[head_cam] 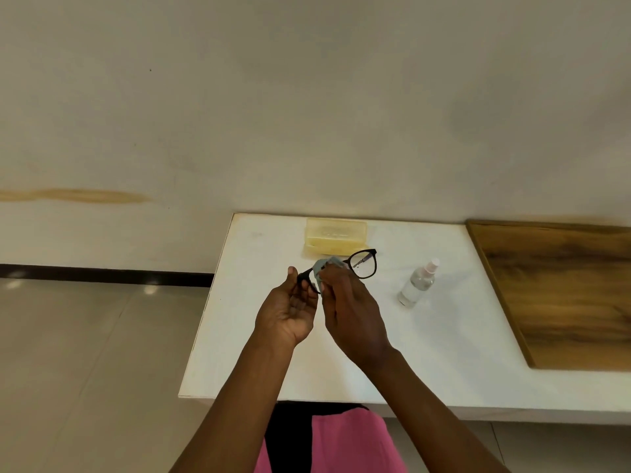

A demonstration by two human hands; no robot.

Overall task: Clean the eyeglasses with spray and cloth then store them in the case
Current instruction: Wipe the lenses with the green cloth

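Black-framed eyeglasses [364, 264] are held above the white table [444, 336]. My left hand [290, 308] grips the frame's left end between thumb and fingers. My right hand [351, 312] pinches a small grey-blue cloth [324, 266] over the left lens, which the cloth and fingers hide. The right lens is bare. A pale yellow translucent case [336, 235] lies closed at the table's far edge, just behind the glasses. A clear spray bottle [418, 283] with a pink cap stands to the right of my hands.
A dark wooden board [563, 291] lies on the table's right part. A cream wall rises behind the table. Tiled floor lies to the left, past the table's left edge. Pink and black clothing shows below the near edge.
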